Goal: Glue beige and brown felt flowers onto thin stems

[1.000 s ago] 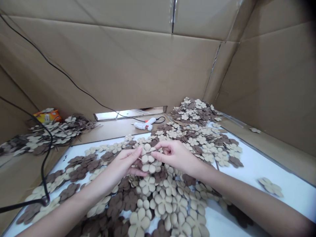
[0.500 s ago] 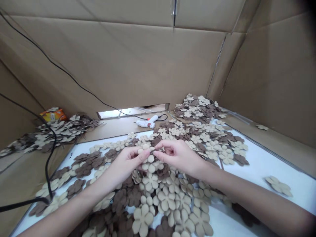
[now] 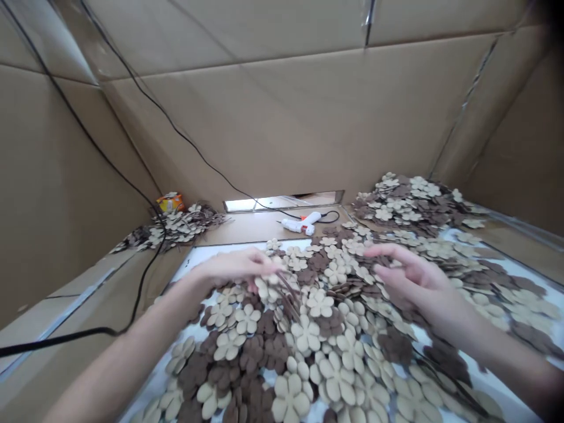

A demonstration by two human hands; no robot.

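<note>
My left hand [image 3: 238, 266] is closed on a beige flower cutout [image 3: 268, 288], and thin brown strips [image 3: 288, 289] trail from it toward the right. Part of that flower is hidden behind my fingers. My right hand [image 3: 416, 285] hovers to the right with thumb and forefinger apart and nothing visible between them; it is a little blurred. Under and between both hands spreads a thick layer of beige flower cutouts [image 3: 337, 376] and dark brown ones [image 3: 255, 349], many overlapping.
A white glue gun [image 3: 302, 224] lies at the back with its black cord [image 3: 194, 144] running up left. Heaps of flowers stand at back right [image 3: 409, 202] and back left [image 3: 178, 228], beside an orange packet [image 3: 170, 202]. Cardboard walls [image 3: 273, 123] enclose the table. Another black cable [image 3: 145, 276] crosses the left side.
My hands have moved apart: the right went rightward and opened, while the left keeps the flower with its strips. The camera view has swung left.
</note>
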